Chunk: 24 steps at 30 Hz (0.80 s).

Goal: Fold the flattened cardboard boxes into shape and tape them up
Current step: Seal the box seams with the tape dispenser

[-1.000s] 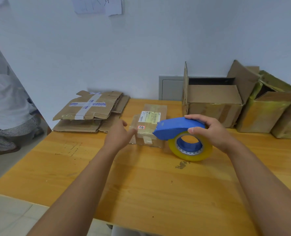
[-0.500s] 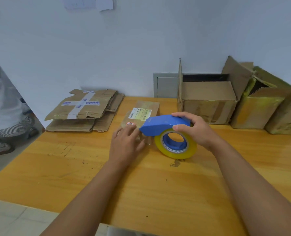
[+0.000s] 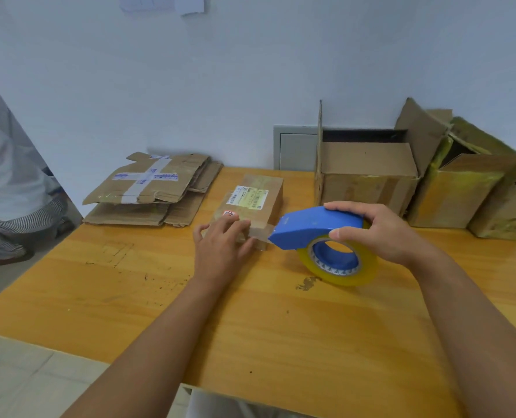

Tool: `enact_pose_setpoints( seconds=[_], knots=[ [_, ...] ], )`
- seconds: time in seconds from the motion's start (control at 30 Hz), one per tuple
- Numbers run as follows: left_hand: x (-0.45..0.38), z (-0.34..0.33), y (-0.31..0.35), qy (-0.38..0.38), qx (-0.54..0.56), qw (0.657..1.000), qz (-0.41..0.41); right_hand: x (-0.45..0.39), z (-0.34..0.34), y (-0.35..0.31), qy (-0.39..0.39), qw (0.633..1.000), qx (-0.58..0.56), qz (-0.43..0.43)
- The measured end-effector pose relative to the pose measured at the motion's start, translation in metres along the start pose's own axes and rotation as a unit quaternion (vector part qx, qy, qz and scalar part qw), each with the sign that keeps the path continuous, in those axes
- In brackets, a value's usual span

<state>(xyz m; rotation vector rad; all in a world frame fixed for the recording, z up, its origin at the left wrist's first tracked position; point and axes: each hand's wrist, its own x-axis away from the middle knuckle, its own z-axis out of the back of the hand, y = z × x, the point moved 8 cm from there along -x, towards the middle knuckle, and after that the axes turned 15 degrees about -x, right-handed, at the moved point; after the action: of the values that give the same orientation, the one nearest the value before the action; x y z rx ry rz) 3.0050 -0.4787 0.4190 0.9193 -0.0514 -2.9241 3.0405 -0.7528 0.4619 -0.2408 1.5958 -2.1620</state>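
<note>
left hand [image 3: 220, 245] flat on box [image 3: 250, 206] | right hand [image 3: 380, 230] grips tape dispenser [image 3: 314, 227]

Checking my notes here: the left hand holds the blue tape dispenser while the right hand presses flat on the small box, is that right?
The hands are swapped. In the head view, the right hand holds the blue tape dispenser, while the left hand presses flat on the small box.

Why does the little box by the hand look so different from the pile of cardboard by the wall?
The small box is folded into shape and stands up as a block; the cardboard pile lies flat, unfolded. The small box has a white label and clear tape running to the blue dispenser; the pile's top sheet bears crossed white tape. Both are brown cardboard on the table.
</note>
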Motion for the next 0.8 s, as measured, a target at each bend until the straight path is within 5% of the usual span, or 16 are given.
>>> enact_pose_setpoints(
  seconds=[0.37, 0.6, 0.8],
  knots=[
    [0.002, -0.003, -0.001, -0.043, 0.025, 0.999, -0.007, -0.033, -0.039, -0.01, -0.03, 0.994, 0.103, -0.01],
    [0.001, 0.003, 0.008, -0.057, 0.032, 0.998, -0.023, -0.008, -0.002, 0.008, 0.082, 0.996, 0.018, -0.009],
    [-0.017, -0.004, 0.031, -0.095, -0.09, 0.99, 0.055, -0.001, 0.01, 0.005, 0.234, 0.967, -0.07, 0.069]
  ],
)
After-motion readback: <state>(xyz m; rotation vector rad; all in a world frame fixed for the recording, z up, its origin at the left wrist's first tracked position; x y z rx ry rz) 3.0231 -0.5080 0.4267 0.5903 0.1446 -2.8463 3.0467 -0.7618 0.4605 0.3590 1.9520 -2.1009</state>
